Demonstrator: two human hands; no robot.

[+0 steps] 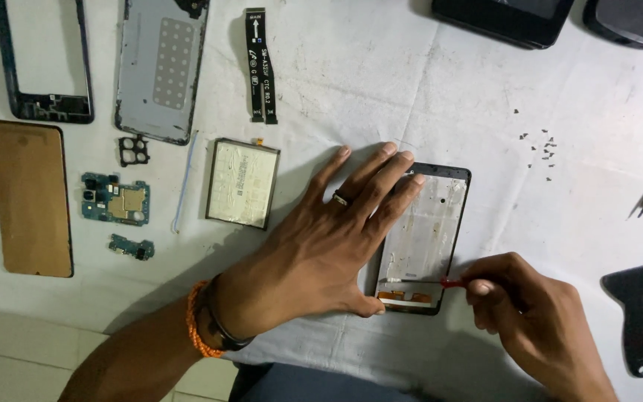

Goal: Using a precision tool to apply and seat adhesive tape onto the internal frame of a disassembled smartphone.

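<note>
White cloth covers the desk (pixel 411 89), phone parts laid out at left. Left hand (pixel 329 246) lies spread flat, pinning the phone frame (pixel 426 238) at centre. Right hand (pixel 530 313) pinches a small red tool (pixel 452 283) against the frame's lower edge, battery (pixel 242 182) just beside.

Bare white cloth (pixel 485 104) lies open above the phone frame (pixel 426 238), while the battery (pixel 242 182) crowds its left and scattered screws (pixel 541 149) and a black scraper (pixel 636 313) flank its right.
</note>
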